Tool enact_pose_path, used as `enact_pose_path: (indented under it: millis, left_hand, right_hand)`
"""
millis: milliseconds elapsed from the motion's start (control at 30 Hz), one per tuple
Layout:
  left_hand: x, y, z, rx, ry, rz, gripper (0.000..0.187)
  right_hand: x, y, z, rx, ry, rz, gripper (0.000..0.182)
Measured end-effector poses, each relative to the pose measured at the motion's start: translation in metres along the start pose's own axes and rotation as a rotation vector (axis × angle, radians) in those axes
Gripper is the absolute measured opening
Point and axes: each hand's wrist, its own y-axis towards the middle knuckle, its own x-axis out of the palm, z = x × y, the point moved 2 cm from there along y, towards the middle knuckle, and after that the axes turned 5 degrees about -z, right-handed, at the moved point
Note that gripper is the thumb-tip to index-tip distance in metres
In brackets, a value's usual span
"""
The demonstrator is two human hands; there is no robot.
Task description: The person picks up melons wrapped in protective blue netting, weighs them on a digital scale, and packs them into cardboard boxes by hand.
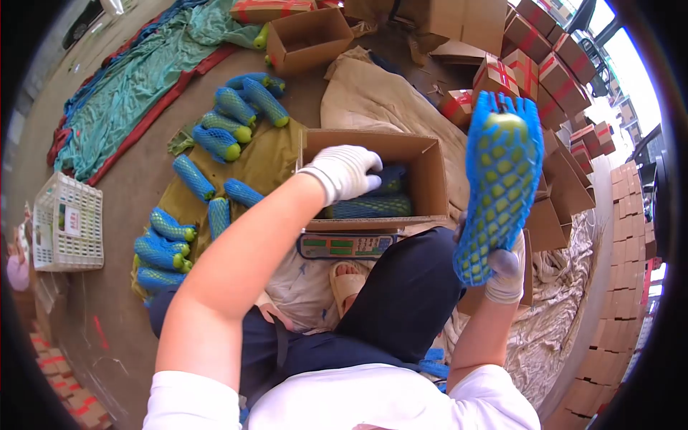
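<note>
My left hand [347, 174], in a white glove with grey fingertips, hangs over the open cardboard box [428, 172] in front of me. Its fingers are curled, and whether anything is between them is hidden. Green vegetables in blue foam netting [369, 207] lie inside that box, which stands on a scale [347, 245] with green displays. On the right, my right hand [507, 269], also gloved, grips the lower end of a long green vegetable in blue netting [502, 172], held upright beside the box.
Netted vegetables [233, 106] lie on an olive cloth [276, 161] to the left. A white plastic crate [68, 226] stands at far left. Another open box [308, 43] is ahead. Taped cartons [527, 72] are stacked at the right, near a beige cloth [373, 93].
</note>
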Motion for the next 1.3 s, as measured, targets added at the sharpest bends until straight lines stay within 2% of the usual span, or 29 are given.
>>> enact_pose_path:
  millis: [33, 67, 133, 200, 267, 333, 400, 467, 533, 600, 667, 733, 800, 867, 900, 933, 1000, 1033, 1067, 1133, 1167, 1233, 1300]
  left_hand:
    - [-0.004, -0.018, -0.009, 0.072, -0.058, 0.173, 0.036]
    - [-0.011, -0.039, -0.015, 0.101, -0.091, 0.322, 0.032]
    - [-0.021, -0.085, -0.025, 0.081, -0.186, 0.534, 0.031]
    - [-0.026, -0.129, -0.034, -0.057, -0.293, 0.608, 0.031]
    - [-0.022, -0.167, -0.044, -0.148, -0.381, 0.673, 0.030]
    - [-0.013, -0.197, -0.059, -0.220, -0.472, 0.708, 0.030]
    - [-0.006, -0.223, -0.069, -0.263, -0.517, 0.738, 0.029]
    - [-0.004, -0.250, -0.074, -0.343, -0.547, 0.753, 0.030]
    - [-0.004, -0.273, -0.074, -0.424, -0.641, 0.821, 0.030]
    - [0.001, -0.283, -0.082, -0.413, -0.605, 0.821, 0.031]
    - [0.000, -0.297, -0.090, -0.489, -0.647, 0.775, 0.034]
    - [-0.006, -0.291, -0.085, -0.513, -0.649, 0.749, 0.036]
    - [-0.011, -0.273, -0.076, -0.396, -0.692, 0.609, 0.037]
    - [-0.004, -0.246, -0.074, -0.247, -0.774, 0.469, 0.040]
    - [0.001, -0.241, -0.079, -0.228, -0.716, 0.450, 0.041]
    - [0.008, -0.238, -0.087, -0.223, -0.723, 0.447, 0.041]
    - [0.027, -0.235, -0.108, -0.334, -0.784, 0.395, 0.041]
    - [0.026, -0.234, -0.112, -0.428, -0.574, 0.295, 0.041]
    - [0.025, -0.235, -0.113, -0.423, -0.587, 0.296, 0.041]
    - [0.014, -0.241, -0.110, -0.488, -0.605, 0.185, 0.044]
    - [0.011, -0.244, -0.111, -0.470, -0.679, 0.224, 0.045]
    - [0.009, -0.252, -0.116, -0.472, -0.708, 0.285, 0.045]
    - [0.008, -0.259, -0.118, -0.501, -0.700, 0.346, 0.045]
  right_hand:
    - [0.004, 0.009, -0.002, 0.009, -0.012, 0.027, 0.086]
    - [-0.001, 0.023, 0.001, 0.015, -0.006, 0.032, 0.086]
    - [-0.009, 0.060, 0.010, 0.036, -0.460, -0.149, 0.078]
    - [-0.001, 0.094, 0.012, 0.157, -0.876, -0.290, 0.073]
    - [0.010, 0.130, 0.030, 0.176, -1.197, -0.475, 0.071]
    - [0.017, 0.162, 0.061, 0.175, -1.300, -0.599, 0.072]
    - [0.019, 0.186, 0.095, 0.059, -1.391, -0.720, 0.074]
    - [0.026, 0.193, 0.113, -0.019, -1.654, -0.678, 0.063]
    - [0.022, 0.193, 0.119, -0.184, -1.545, -0.575, 0.059]
    - [0.020, 0.187, 0.114, -0.256, -1.412, -0.570, 0.054]
    - [0.024, 0.163, 0.095, -0.034, -0.973, -0.537, 0.048]
    - [0.027, 0.139, 0.080, 0.034, -0.909, -0.505, 0.047]
    - [0.025, 0.118, 0.074, 0.098, -0.849, -0.458, 0.046]
    - [0.020, 0.101, 0.069, 0.164, -1.008, -0.465, 0.048]
    - [0.018, 0.100, 0.068, 0.054, -1.216, -0.587, 0.054]
    - [0.020, 0.097, 0.068, 0.061, -1.222, -0.584, 0.054]
    - [0.026, 0.090, 0.072, 0.198, -1.363, -0.638, 0.063]
    - [0.026, 0.091, 0.077, 0.171, -1.432, -0.642, 0.069]
    - [0.027, 0.093, 0.081, 0.178, -1.443, -0.645, 0.069]
    - [0.026, 0.097, 0.086, 0.138, -1.634, -0.607, 0.058]
    - [0.025, 0.100, 0.090, 0.137, -1.637, -0.606, 0.058]
    - [0.021, 0.106, 0.097, 0.248, -1.795, -0.660, 0.042]
    - [0.020, 0.114, 0.098, 0.271, -1.816, -0.660, 0.037]
